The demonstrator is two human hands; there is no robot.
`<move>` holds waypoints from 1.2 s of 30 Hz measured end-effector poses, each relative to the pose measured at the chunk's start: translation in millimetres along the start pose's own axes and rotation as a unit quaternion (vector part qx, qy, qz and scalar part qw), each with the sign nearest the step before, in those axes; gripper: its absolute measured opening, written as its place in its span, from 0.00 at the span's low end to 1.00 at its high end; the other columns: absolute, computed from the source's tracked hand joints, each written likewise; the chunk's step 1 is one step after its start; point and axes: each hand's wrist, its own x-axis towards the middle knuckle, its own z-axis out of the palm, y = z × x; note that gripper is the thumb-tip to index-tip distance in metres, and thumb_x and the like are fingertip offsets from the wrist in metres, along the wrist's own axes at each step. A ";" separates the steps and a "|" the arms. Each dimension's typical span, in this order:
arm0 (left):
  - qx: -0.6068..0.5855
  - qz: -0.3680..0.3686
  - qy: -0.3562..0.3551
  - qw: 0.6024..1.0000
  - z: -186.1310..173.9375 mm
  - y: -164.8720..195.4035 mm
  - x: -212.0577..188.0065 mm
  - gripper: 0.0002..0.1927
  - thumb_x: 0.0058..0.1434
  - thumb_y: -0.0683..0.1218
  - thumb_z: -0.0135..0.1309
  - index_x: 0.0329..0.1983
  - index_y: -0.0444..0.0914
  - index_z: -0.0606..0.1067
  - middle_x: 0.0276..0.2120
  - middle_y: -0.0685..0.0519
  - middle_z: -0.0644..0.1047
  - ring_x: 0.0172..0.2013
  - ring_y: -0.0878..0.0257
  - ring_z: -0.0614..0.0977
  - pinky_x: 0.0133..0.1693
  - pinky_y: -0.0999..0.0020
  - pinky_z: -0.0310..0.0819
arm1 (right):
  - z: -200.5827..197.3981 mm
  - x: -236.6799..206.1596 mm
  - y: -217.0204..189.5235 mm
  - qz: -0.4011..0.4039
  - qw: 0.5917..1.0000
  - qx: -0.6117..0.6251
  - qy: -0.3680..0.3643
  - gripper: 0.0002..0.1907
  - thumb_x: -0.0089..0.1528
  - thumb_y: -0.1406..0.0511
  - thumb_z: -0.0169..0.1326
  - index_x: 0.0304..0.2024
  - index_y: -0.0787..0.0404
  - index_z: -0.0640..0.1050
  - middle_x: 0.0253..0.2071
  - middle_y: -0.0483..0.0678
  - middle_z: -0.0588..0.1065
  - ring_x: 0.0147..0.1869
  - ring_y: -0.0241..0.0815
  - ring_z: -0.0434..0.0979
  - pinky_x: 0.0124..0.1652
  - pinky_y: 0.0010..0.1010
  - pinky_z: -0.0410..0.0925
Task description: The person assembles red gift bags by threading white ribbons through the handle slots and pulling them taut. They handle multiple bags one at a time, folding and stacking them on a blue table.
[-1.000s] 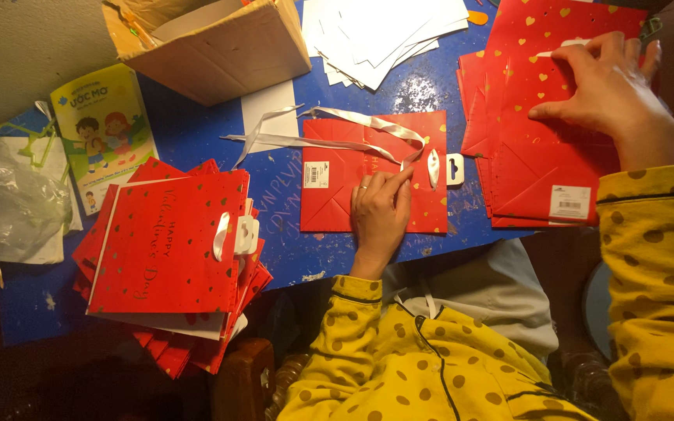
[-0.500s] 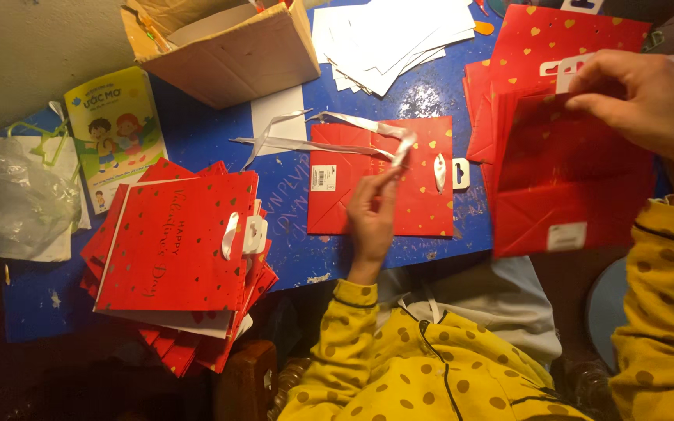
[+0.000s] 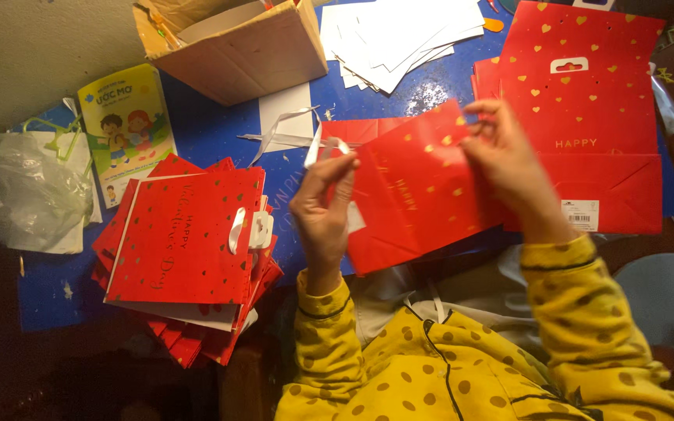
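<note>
Open brown cardboard box (image 3: pixel 232 47) at top; white barcode label (image 3: pixel 585 214) on right red bag (image 3: pixel 587 117).

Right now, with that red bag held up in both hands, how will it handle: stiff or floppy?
The red bag looks like flat-folded paper, so probably light and fairly stiff, though it may crease where the right hand pinches its edge. The white ribbon at the left hand curls loosely, so it is likely floppy and could slip.
</note>
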 end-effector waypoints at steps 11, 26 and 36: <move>0.172 -0.011 -0.038 0.984 32.3 -21.3 -4.6 0.09 0.61 0.40 0.65 0.45 0.39 0.84 0.34 0.53 0.83 0.33 0.63 0.78 0.38 0.69 0.73 | 26.8 -22.5 8.6 0.094 0.984 0.149 -0.032 0.34 0.68 0.70 0.47 0.74 0.57 0.52 0.62 0.52 0.71 0.54 0.36 0.79 0.48 0.28 0.74; 0.146 -0.005 -0.050 0.988 52.8 -45.3 -11.9 0.08 0.62 0.40 0.63 0.45 0.40 0.82 0.35 0.52 0.81 0.37 0.61 0.82 0.40 0.68 0.77 | 28.7 -14.6 25.6 0.016 0.998 0.063 0.001 0.24 0.69 0.74 0.47 0.68 0.64 0.63 0.52 0.52 0.78 0.48 0.33 0.80 0.44 0.24 0.74; 0.232 0.136 -0.011 0.963 60.9 -51.5 -12.8 0.06 0.59 0.41 0.63 0.40 0.39 0.80 0.49 0.49 0.79 0.56 0.49 0.77 0.61 0.57 0.69 | 18.4 -17.3 49.3 -0.017 0.998 0.034 -0.047 0.16 0.69 0.74 0.49 0.60 0.70 0.70 0.54 0.52 0.78 0.58 0.35 0.80 0.56 0.25 0.73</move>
